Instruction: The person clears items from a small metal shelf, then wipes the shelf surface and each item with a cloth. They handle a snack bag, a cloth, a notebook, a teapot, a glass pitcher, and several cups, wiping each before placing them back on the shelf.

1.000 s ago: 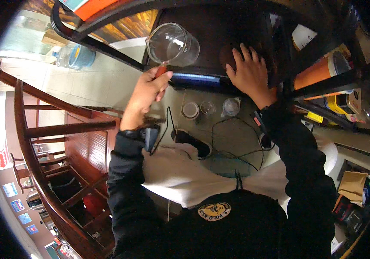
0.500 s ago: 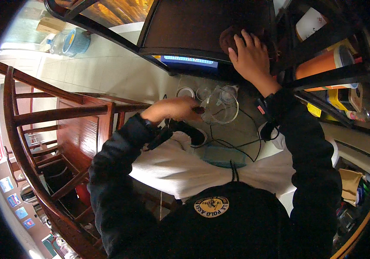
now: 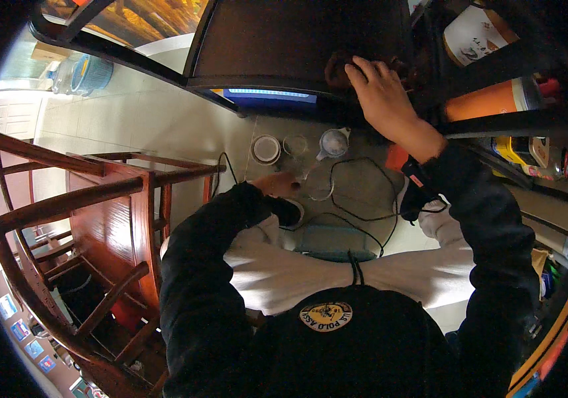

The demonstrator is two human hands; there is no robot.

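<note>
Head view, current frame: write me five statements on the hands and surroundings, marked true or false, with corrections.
1. The left hand is holding a glass jug. True.
2. The right hand is down on the floor. False: the right hand is over the dark wooden surface, its fingers at a dark brown item.
3. On the floor, a white-rimmed container stands left of a clear cup. True.
4. The wooden chair is on the person's right. False: the wooden chair is on the left.
5. The orange container is on the person's right. True.
</note>
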